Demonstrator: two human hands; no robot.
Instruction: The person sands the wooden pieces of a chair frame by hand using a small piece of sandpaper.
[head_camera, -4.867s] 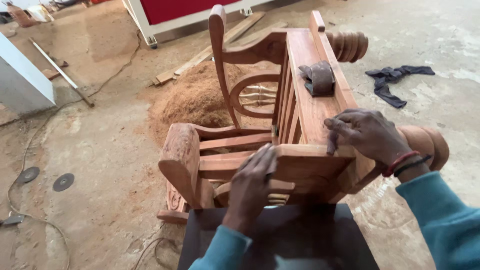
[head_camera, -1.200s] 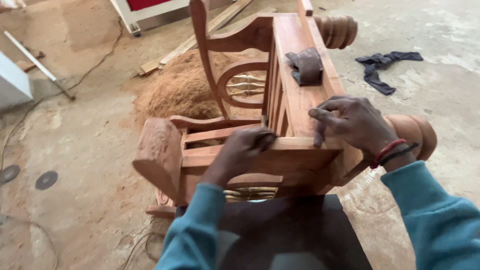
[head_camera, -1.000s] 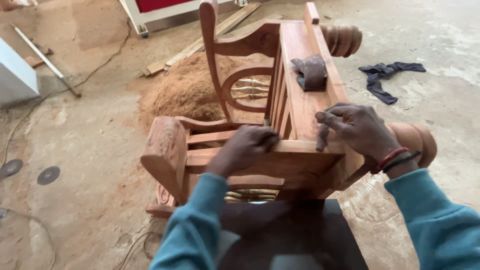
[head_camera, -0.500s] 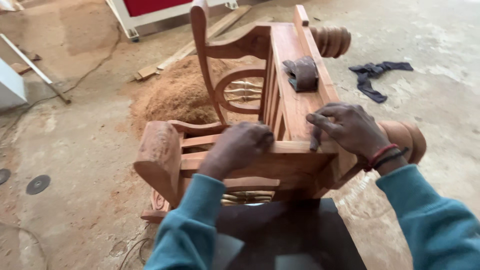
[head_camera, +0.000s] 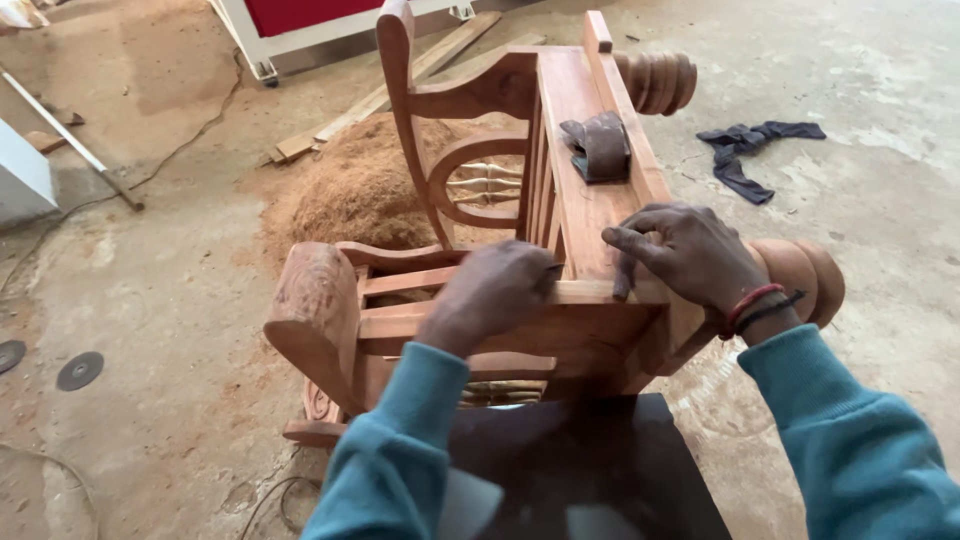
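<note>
A reddish-brown wooden chair (head_camera: 570, 120) lies on its side on the workshop floor in front of me. My left hand (head_camera: 495, 295) is curled over the near cross rail (head_camera: 400, 283), pressing something small against the wood; what it holds is hidden under the fingers. My right hand (head_camera: 680, 250) rests on the chair's upper side rail with its fingers bent down onto the surface. A folded piece of dark sandpaper (head_camera: 598, 145) lies on that rail farther away. Both sleeves are teal.
A pile of sawdust (head_camera: 350, 190) lies left of the chair. A dark cloth (head_camera: 750, 150) lies on the concrete at right. Planks (head_camera: 400, 85) and a red-and-white frame (head_camera: 300, 25) stand behind. Round discs (head_camera: 78, 370) lie at left. A black mat (head_camera: 600, 470) lies under me.
My left hand has slid a little back and forth along the near cross rail. My right hand stays on the upper rail. The view has shifted slightly.
</note>
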